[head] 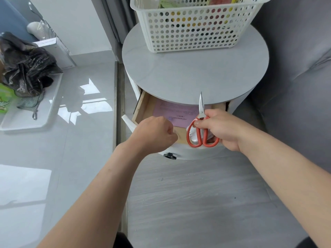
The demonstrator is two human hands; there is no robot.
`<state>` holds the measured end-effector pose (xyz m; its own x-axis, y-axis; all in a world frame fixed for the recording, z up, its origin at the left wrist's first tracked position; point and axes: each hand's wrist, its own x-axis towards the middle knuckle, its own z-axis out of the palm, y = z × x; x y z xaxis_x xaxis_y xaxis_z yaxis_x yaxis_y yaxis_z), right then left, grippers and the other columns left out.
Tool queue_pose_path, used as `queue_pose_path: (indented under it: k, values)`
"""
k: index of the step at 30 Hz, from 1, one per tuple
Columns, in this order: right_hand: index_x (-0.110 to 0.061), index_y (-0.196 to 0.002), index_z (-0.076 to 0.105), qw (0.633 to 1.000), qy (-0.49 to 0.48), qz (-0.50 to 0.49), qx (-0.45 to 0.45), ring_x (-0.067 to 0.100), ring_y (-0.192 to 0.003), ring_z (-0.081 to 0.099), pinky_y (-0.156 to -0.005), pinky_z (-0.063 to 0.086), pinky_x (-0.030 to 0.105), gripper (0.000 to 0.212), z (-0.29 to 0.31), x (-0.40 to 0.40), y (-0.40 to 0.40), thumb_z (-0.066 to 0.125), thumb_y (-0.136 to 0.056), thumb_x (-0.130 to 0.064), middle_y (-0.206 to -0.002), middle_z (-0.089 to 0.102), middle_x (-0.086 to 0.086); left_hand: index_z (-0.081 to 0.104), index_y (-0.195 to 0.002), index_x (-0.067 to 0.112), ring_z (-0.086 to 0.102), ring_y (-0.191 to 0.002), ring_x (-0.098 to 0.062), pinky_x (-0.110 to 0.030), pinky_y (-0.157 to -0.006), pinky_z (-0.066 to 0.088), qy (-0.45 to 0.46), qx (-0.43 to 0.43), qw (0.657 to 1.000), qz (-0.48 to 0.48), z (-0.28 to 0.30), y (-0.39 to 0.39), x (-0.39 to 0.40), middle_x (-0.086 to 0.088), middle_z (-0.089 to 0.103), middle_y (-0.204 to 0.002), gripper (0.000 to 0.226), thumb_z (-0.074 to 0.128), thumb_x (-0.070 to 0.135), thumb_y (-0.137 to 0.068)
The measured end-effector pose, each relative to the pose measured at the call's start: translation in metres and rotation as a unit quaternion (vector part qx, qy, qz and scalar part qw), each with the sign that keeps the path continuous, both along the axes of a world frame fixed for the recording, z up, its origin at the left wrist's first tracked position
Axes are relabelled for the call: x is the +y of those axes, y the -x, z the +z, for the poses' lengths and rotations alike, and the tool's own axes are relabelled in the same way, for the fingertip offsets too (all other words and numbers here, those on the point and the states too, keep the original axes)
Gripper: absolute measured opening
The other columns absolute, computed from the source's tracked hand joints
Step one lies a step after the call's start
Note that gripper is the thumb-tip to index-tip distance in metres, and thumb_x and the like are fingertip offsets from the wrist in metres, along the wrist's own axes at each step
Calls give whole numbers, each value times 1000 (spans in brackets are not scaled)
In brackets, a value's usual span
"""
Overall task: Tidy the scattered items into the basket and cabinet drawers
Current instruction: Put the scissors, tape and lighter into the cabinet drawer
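Lying at far left: crumpled black plastic bag [26, 65] on a white tray [44, 111]. Left of centre, curling closed at the open wooden drawer's [143, 108] front edge: left hand [155, 133], contents not visible. Right of it, gripping red-handled steel scissors [201, 126] above the drawer: right hand [222, 129]; long axis running vertically, blades pointing toward the top of the frame. Standing at upper right: white perforated plastic basket [193, 29] on the round grey cabinet [195, 76].

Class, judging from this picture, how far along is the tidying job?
Done: the white basket on the round cabinet already holds items. In hand: the right hand holds red-handled scissors over the open drawer; the left hand is at its front. Left: placing the scissors, closing the drawer.
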<state>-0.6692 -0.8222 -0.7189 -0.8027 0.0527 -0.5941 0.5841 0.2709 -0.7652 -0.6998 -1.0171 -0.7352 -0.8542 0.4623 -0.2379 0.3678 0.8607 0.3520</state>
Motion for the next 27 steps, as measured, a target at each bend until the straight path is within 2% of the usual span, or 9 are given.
queue_pose_path:
  k: [6, 8, 9, 12, 14, 16, 18, 23, 27]
  values:
    - [-4, -102, 62, 998, 22, 10, -53, 30, -83, 69, -69, 52, 37, 11, 2, 1, 2, 62, -93, -10, -103, 71, 22, 56, -60, 10, 54, -65, -26, -33, -59, 45, 13, -54, 998, -22, 6, 1, -4, -8, 59, -63, 24, 54, 24, -80]
    - [1, -110, 59, 994, 70, 4, -79, 38, -93, 70, -84, 56, 48, 19, 5, 2, 6, 60, -94, -7, -108, 69, 26, 63, -64, 10, 59, -71, -27, -37, -65, 50, 13, -92, 995, -19, 11, 6, -5, -7, 62, -66, 25, 51, 26, -79]
    - [1, -112, 58, 990, 109, -4, -94, 38, -91, 71, -89, 55, 52, 19, 6, 0, 9, 58, -95, -6, -102, 71, 25, 67, -68, 12, 61, -75, -25, -39, -69, 53, 7, -114, 993, -14, 15, 8, -6, -4, 65, -69, 27, 48, 29, -77]
    - [-6, -98, 54, 969, 211, -29, -126, 24, -65, 70, -75, 59, 44, 4, 7, -14, 13, 50, -98, -5, -74, 70, 13, 70, -104, 20, 65, -92, -17, -37, -86, 52, -65, -193, 979, 28, 22, 15, -12, 5, 72, -95, 31, 46, 27, -87]
    - [-5, -91, 57, 959, 247, -44, -134, 25, -72, 69, -85, 54, 48, 12, 6, -27, 12, 48, -99, -6, -79, 70, 14, 64, -120, 25, 64, -103, -13, -35, -95, 50, -136, -260, 955, 38, 24, 17, -23, 6, 70, -111, 34, 54, 27, -87]
    - [-2, -94, 60, 944, 287, -73, -148, 32, -89, 69, -95, 49, 53, 15, 6, -36, 12, 46, -99, -6, -95, 71, 20, 66, -119, 30, 66, -106, -16, -37, -96, 49, -204, -312, 928, 25, 25, 20, -35, 3, 72, -111, 43, 60, 29, -76]
    - [-2, -98, 60, 935, 301, -92, -163, 31, -95, 68, -96, 49, 51, 16, 9, -40, 15, 45, -99, -7, -94, 71, 19, 69, -116, 26, 69, -97, -23, -38, -88, 52, -238, -330, 913, 37, 24, 27, -42, -7, 74, -103, 43, 63, 25, -73]
    - [-2, -89, 61, 946, 247, -89, -189, 19, -60, 68, -58, 58, 31, 19, 13, -43, 11, 45, -100, -5, -72, 69, 12, 73, -89, 15, 59, -60, -21, -29, -56, 48, -213, -240, 932, 166, 32, 39, -36, -5, 64, -63, 24, 56, 2, -79]
    - [-2, -83, 58, 957, 179, -90, -211, 13, -56, 48, -38, 41, 22, 16, 6, -27, 7, 51, -97, -2, -70, 59, 10, 65, -82, 23, 71, -65, -23, -33, -76, 59, -160, -137, 942, 263, 28, 46, -42, -3, 69, -62, 27, 49, 3, -75]
